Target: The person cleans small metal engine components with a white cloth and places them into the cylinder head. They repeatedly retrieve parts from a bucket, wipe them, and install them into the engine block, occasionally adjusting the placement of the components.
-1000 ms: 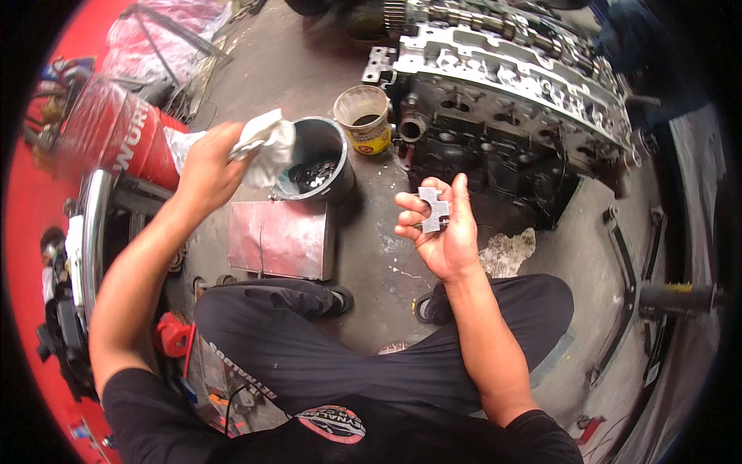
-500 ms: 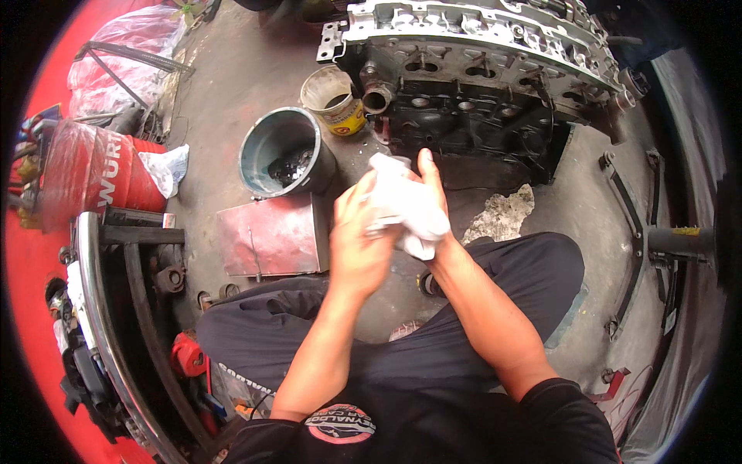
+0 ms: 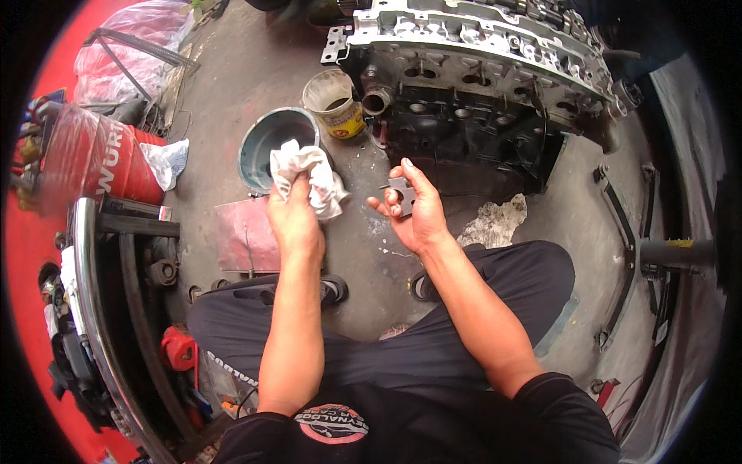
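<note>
A crumpled white rag (image 3: 303,172) is bunched in my left hand (image 3: 295,220), held over the near right rim of a dark bucket (image 3: 253,158). My right hand (image 3: 423,213) grips a small flat grey metal part (image 3: 403,195) with notched edges, its fingers curled round it. That hand is in front of a large engine block (image 3: 471,139), black below, with a silver cylinder head (image 3: 479,58) on top. The two hands are apart. Part of the bucket's inside is hidden behind the rag.
A yellow-labelled pail (image 3: 334,104) stands between bucket and engine. A red metal box (image 3: 246,236) lies below the bucket. At left are a red drum (image 3: 116,162) and a metal frame with a chrome bar (image 3: 91,301). A black stand (image 3: 641,251) is at right.
My hands, which were together around the rag, have separated. The left moved leftward with the rag toward the bucket, and the grey metal part now shows in my right hand.
</note>
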`<state>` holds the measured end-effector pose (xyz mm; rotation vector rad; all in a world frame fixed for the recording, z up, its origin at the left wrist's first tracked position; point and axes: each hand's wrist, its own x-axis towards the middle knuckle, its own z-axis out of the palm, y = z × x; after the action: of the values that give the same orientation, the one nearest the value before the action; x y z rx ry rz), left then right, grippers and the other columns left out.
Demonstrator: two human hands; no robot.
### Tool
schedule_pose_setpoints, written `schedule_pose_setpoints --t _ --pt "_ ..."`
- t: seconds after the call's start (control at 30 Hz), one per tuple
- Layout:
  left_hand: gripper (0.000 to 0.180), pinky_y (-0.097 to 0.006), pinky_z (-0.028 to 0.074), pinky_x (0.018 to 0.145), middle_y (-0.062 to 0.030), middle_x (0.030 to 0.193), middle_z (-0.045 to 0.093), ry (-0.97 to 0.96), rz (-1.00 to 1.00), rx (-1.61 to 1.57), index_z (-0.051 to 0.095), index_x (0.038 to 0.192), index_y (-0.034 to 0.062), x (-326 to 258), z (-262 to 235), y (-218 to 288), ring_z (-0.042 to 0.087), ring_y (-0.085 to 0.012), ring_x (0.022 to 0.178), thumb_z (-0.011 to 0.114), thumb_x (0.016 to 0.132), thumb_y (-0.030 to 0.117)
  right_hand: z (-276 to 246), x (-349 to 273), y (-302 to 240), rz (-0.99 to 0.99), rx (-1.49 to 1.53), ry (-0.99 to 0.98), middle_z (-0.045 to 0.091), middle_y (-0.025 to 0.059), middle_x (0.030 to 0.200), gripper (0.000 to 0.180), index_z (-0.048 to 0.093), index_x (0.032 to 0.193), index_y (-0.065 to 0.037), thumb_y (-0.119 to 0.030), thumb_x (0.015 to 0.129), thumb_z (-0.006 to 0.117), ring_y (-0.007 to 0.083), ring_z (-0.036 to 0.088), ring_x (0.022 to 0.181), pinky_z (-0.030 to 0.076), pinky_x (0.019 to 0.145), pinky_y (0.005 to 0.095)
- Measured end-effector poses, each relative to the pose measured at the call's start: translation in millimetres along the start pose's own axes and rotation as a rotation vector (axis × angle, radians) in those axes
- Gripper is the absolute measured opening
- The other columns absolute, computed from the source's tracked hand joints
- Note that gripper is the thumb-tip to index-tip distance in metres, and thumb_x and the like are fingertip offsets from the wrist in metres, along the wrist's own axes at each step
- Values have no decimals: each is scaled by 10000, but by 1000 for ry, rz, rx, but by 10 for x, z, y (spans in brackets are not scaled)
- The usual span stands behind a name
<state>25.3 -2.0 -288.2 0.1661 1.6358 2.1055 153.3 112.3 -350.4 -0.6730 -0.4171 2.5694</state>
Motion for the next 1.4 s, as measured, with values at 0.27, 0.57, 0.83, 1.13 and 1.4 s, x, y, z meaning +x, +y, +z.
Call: schedule_pose_setpoints --t 0.27,0.57,0.83,1.13,1.4 --pt "363 -293 550 808 -57 1066 684 -112 -243 362 612 1212 9 -684 -81 -558 673 -145 923 550 867 -85 41 -25 176 -110 -128 -84 569 28 655 234 664 1085 -31 -224 962 613 146 565 680 488 860 314" --pt "304 -317 558 833 -46 1049 696 -304 -406 -37 642 1204 10 -756 -1 -587 679 -147 916 546 916 1 -160 0 138 -260 -460 -170 680 115 1204 300 713 991 2 -242 976 540 194 627 1065 483 947 319" --pt "386 -302 524 851 -74 1069 698 -236 -334 156 635 1260 0 -767 198 -548 669 -151 977 552 884 -8 -95 -39 167 -361 -649 -240 701 187 1193 327 678 967 11 -247 996 480 227 627 1093 460 1004 351" --pt "271 -465 521 882 -171 1097 613 -650 628 986 652 1000 17 -619 68 -372 603 -384 1019 633 730 10 -133 -149 54 -249 -211 -242 723 179 1029 314 676 915 16 -225 993 492 303 652 1082 465 1047 429" --pt "285 -388 564 822 -74 972 703 -367 332 930 704 999 42 -550 -317 -249 687 -261 936 591 751 -41 -18 -136 38 44 411 -385 720 147 1065 298 698 851 -37 -305 924 590 398 483 1376 319 1170 627"
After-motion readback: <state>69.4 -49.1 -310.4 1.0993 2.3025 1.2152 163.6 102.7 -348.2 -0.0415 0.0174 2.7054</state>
